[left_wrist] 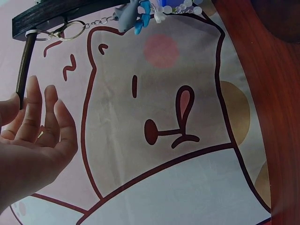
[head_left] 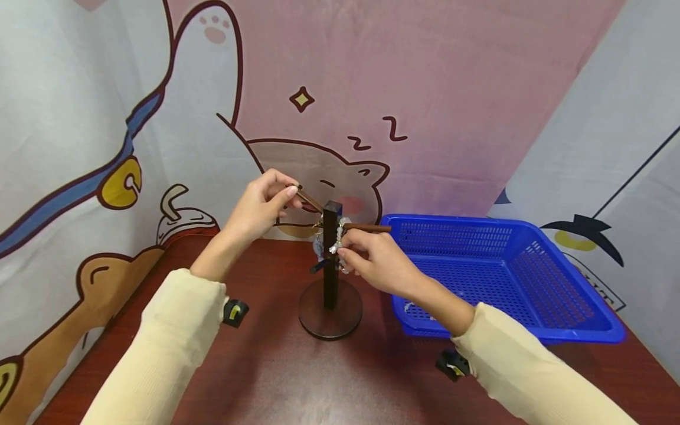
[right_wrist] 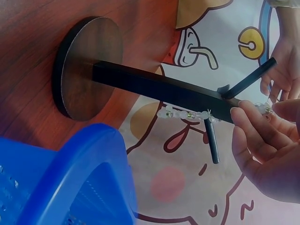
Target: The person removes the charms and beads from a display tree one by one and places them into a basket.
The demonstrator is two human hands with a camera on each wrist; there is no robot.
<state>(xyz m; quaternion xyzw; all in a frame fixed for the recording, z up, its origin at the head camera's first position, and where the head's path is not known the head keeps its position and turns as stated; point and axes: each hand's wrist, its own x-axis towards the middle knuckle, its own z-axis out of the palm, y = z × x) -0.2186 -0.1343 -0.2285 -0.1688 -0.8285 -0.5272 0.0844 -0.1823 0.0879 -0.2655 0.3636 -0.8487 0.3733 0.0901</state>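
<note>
A dark wooden stand with a round base (head_left: 330, 321) and several pegs stands on the table. My left hand (head_left: 260, 203) pinches the tip of its upper left peg (left_wrist: 26, 70) between thumb and finger. A key ring (left_wrist: 74, 31) loops round that peg, its chain leading to a grey and blue animal-shaped charm (left_wrist: 125, 18). Beside the post, my right hand (head_left: 379, 260) pinches clear beads (right_wrist: 263, 108) between thumb and fingertips. A clear beaded bracelet (right_wrist: 185, 114) hangs from another peg (right_wrist: 212, 145). Whether the pinched beads belong to it, I cannot tell.
A blue perforated basket (head_left: 552, 277) stands right of the stand, under my right forearm, with small clear pieces (head_left: 409, 306) near its front left. Behind the reddish-brown table (head_left: 255, 366) hangs a cartoon-printed cloth (head_left: 451, 88). A lower peg (head_left: 320, 266) points forward.
</note>
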